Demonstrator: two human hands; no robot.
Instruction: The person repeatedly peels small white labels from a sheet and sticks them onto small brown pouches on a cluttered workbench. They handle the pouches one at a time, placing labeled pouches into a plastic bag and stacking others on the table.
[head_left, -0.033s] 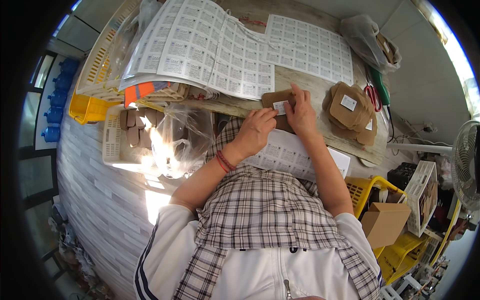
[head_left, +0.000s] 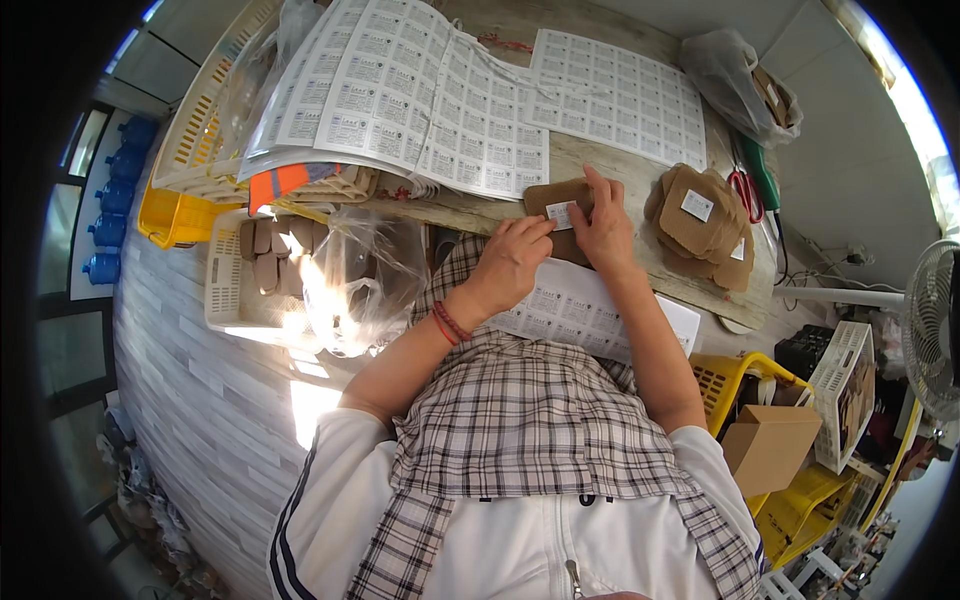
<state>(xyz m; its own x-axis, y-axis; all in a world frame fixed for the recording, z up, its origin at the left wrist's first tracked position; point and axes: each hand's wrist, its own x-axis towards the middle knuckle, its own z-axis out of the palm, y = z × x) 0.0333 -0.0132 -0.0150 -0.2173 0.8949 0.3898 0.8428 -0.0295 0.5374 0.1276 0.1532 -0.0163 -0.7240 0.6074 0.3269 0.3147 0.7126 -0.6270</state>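
Note:
A brown card piece [head_left: 543, 197] with rounded corners lies at the table's near edge, bearing a small white printed label [head_left: 560, 215]. My left hand [head_left: 508, 265] has its fingers drawn together, their tips pressing on the label's lower left side. From the right, my right hand [head_left: 605, 232] grips the card, thumb at the label and forefinger extended along the card's right side; its other fingers are mostly hidden. Below both hands a sheet of printed labels [head_left: 560, 305] rests across my lap, partly under my right forearm.
Stacked brown cards [head_left: 695, 225], some labelled, sit at the right beside red-handled scissors [head_left: 742, 190]. Large label sheets [head_left: 400, 90] cover the table's far left. A white basket [head_left: 225, 290] with brown pieces and clear plastic stands lower left; a yellow crate [head_left: 720, 385] is lower right.
My right hand has shifted very slightly on the card. Otherwise everything looks the same.

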